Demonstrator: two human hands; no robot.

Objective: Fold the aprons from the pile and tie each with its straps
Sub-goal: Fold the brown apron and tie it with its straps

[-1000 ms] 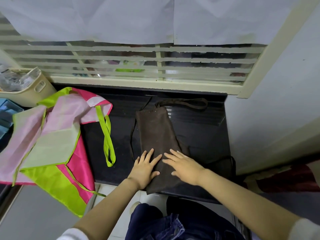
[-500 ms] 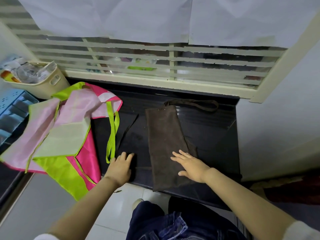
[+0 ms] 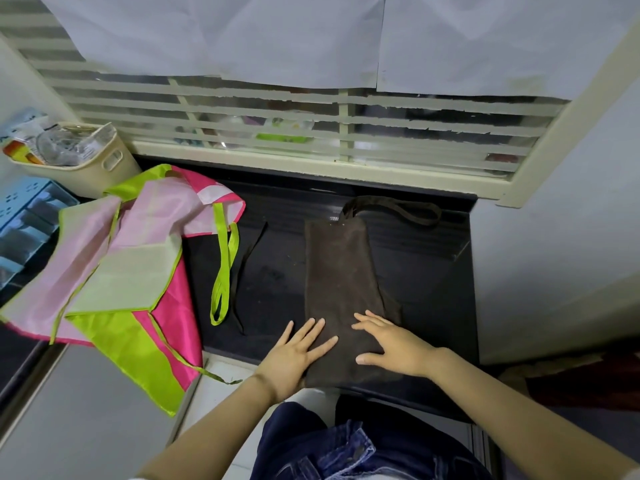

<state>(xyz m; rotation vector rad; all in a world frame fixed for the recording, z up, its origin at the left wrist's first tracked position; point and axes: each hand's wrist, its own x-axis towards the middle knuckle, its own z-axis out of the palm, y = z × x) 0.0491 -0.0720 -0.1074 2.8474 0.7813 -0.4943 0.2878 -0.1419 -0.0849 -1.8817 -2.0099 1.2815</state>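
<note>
Closest to me are my blue jeans (image 3: 346,452), just below the near end of the brown apron (image 3: 339,271). Beside them, to the left, is a bit of white floor tile (image 3: 221,393). The brown apron is folded into a long thin shape and lies flat on the black ledge (image 3: 433,289), with its near end at the ledge's front edge. My left hand (image 3: 294,355) lies flat on the near left corner of the brown apron, fingers straight and spread, gripping nothing. My right hand (image 3: 394,348) lies flat on the near right part of the brown apron, fingers straight too, gripping nothing. Left of the brown apron a thin dark strap (image 3: 250,249) lies loose on the ledge. Further left is the pile of pink and green aprons (image 3: 138,258), spread out and hanging past the ledge's front edge, with a bright green strap loop (image 3: 225,271) on the side nearest the brown apron. At the far end of the brown apron a brown loop strap (image 3: 388,199) curls off to the right. Right of the brown apron is a plain white wall (image 3: 554,254). Far to its left, past the pile, are a cream basket (image 3: 100,168) with clear plastic things in it and a blue tray (image 3: 24,216). Behind the brown apron is a window (image 3: 311,133) with stripy glass, and white sheets (image 3: 242,36) cover its top part.
</note>
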